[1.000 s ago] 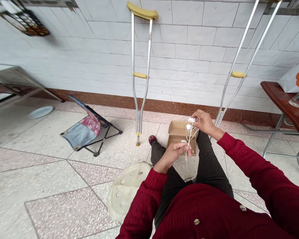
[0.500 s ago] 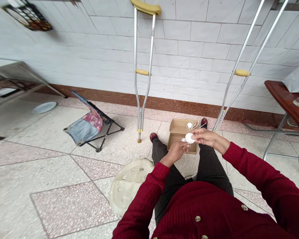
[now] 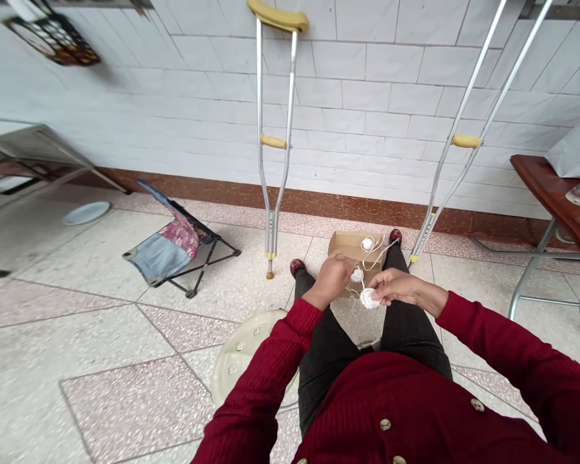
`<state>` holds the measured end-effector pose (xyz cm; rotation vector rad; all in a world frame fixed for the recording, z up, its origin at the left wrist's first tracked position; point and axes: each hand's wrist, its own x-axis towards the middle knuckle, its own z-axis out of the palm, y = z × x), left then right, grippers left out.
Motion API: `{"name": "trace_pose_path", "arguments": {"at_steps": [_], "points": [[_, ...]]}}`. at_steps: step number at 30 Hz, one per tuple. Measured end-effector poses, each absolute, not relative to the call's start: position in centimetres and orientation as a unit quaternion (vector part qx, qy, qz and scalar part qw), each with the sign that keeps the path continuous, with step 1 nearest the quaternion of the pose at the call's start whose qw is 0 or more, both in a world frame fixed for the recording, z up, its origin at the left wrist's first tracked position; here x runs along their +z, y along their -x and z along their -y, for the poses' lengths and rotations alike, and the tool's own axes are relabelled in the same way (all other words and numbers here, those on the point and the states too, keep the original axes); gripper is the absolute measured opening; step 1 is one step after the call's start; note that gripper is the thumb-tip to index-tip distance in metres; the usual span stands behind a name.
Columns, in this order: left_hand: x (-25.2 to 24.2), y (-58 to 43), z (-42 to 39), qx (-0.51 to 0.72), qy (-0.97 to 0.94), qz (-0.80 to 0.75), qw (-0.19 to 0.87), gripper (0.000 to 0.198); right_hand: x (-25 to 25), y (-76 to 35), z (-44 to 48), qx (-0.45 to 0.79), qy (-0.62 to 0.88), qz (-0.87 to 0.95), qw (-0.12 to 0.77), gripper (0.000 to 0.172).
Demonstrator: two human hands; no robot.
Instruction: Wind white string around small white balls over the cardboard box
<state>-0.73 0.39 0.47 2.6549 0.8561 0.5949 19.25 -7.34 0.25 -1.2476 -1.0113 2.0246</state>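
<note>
Cord runs between my hands: my right fingers pinch a white ball, my left hand curls beside a second ball, above the cardboard box at 12 o'clock. Uneven pulling could snarl the cord.

I can't read a word anywhere in this room. The orange print on the white plastic bag is cut off at the edge, and the dark-framed wall hanging is too blurred.

You have two aluminium underarm crutches propped against the white tiled wall — a low folding chair sits on the terrazzo floor at left, a pale plate beyond it — and a dark wooden table at right bearing a white bag.
</note>
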Motion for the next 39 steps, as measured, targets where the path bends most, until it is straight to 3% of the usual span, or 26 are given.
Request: {"name": "trace_pose_path", "arguments": {"at_steps": [3,6,10,13,16,19,24,27,30,34,39], "points": [[2.9,0.2,-0.5,0.186,-0.937,-0.288,0.066,0.026,-1.1,-18.8,5.5,0.675,0.545,0.383,0.317,0.026],[3.4,-0.6,0.8,0.172,-0.933,-0.308,0.073,0.027,-1.5,-18.9,2.9,0.581,0.592,0.363,0.425,0.026],[2.1,-0.6,3.0,0.198,-0.868,-0.375,0.258,0.034,-0.1,-18.7,0.8,0.541,0.544,0.317,0.557,0.027],[1.0,0.1,4.6,0.231,-0.81,-0.376,0.386,0.04,1.7,-19.0,0.2,0.546,0.502,0.294,0.603,0.027],[-0.5,0.7,5.7,0.234,-0.79,-0.357,0.44,0.04,3.4,-19.7,0.2,0.547,0.479,0.272,0.631,0.026],[-2.1,1.2,5.7,0.22,-0.783,-0.379,0.442,0.04,4.2,-19.8,2.2,0.593,0.47,0.289,0.586,0.025],[-1.9,2.0,3.1,0.209,-0.83,-0.379,0.351,0.033,1.2,-18.6,8.0,0.731,0.461,0.406,0.298,0.028],[-0.4,1.5,2.1,0.2,-0.89,-0.332,0.242,0.029,-1.9,-18.4,8.7,0.72,0.516,0.38,0.267,0.023],[0.4,0.1,2.3,0.181,-0.904,-0.329,0.202,0.026,-3.5,-18.6,6.5,0.624,0.592,0.35,0.369,0.021],[-0.4,-1.2,3.7,0.17,-0.873,-0.346,0.299,0.031,-2.0,-18.6,2.8,0.527,0.567,0.309,0.553,0.023],[-2.0,0.1,4.7,0.218,-0.826,-0.336,0.397,0.035,2.8,-18.5,2.9,0.564,0.46,0.328,0.602,0.031]]}}
